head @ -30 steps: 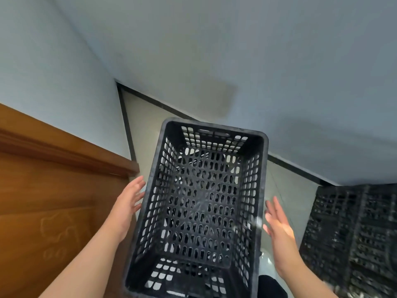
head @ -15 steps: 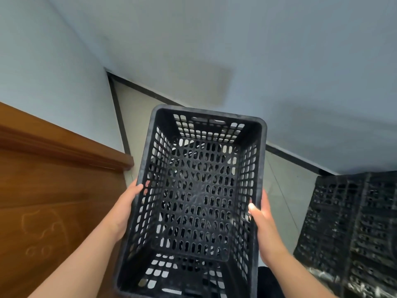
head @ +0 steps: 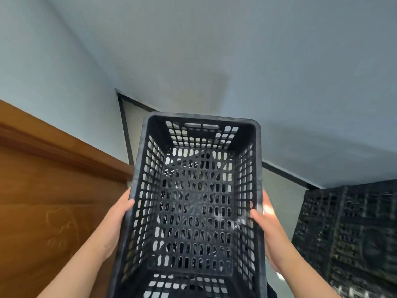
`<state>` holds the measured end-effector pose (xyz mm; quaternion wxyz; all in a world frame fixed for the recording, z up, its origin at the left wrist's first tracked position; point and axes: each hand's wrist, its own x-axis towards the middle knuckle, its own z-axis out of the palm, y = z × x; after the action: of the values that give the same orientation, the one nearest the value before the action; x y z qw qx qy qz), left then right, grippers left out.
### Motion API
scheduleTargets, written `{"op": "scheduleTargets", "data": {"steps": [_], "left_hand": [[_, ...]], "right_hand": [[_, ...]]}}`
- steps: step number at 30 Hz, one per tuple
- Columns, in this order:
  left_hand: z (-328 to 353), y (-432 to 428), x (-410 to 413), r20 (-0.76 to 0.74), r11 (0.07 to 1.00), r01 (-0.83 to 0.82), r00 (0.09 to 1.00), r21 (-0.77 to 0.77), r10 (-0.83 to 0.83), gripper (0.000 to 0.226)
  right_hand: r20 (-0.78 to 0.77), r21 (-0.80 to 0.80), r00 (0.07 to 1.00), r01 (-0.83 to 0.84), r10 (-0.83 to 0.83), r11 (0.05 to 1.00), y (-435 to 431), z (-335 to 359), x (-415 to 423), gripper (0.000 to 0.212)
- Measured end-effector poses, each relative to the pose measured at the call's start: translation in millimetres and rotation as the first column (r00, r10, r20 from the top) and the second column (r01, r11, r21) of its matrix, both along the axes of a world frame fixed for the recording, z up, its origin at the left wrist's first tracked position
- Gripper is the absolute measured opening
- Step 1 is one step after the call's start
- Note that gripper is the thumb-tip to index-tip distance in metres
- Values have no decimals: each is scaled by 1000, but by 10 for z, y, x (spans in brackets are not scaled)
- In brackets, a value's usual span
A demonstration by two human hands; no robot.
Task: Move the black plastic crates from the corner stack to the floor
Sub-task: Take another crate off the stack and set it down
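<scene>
An empty black plastic crate (head: 194, 211) with slotted walls and floor fills the middle of the head view, its open top facing me. My left hand (head: 117, 220) grips its left rim, thumb hooked over the edge. On the opposite rim, my right hand (head: 267, 224) holds on with the thumb inside the crate. Pale floor shows through the slots in its bottom. What lies directly under the crate is hidden.
A brown wooden panel (head: 49, 190) stands close on the left. More black crates (head: 352, 237) sit at the lower right. Grey-blue walls (head: 236, 61) meet in a corner ahead, with a dark skirting strip (head: 285, 173) and pale floor tiles (head: 279, 196).
Both hands, held open beside the crate a second ago, closed on its two long rims. The crate now sits more upright and centred in view.
</scene>
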<state>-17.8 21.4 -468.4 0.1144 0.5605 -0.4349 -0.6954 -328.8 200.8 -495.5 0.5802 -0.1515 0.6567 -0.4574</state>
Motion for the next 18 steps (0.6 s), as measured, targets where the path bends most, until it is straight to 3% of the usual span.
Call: {"op": "scheduleTargets", "data": {"steps": [2,5,6,9,11,16,18], "left_hand": [[267,-11,-22,-12,999,3,1000,-46,-4,46],[495,-84,46,-27,994,-69,997,-88,67,82],[606,-73,48,-35,990,-104,994,-100,101,82],[1086,138,-86,-77,981,-157,986,-114,149,48],[1397,262,-130,-80,982,-149,987,-114,140,52],[2031,377,-146,-140,960,-274,954,-57,264,59],[2219,425,-100,-172,946,-319,936,-53,306,56]], "right_hand": [[11,-23,1000,-14,14,1000,26,214,-67,68],[26,-70,1000,-13,14,997,32,573,-140,70],[33,-90,999,-6,9,996,39,716,-157,72],[28,-162,999,-21,26,987,46,1093,-210,90],[-14,-197,998,-57,56,979,43,1358,-230,99],[-123,-254,986,-141,112,957,18,1918,-314,71],[-149,-296,985,-131,90,946,-9,2162,-318,72]]}}
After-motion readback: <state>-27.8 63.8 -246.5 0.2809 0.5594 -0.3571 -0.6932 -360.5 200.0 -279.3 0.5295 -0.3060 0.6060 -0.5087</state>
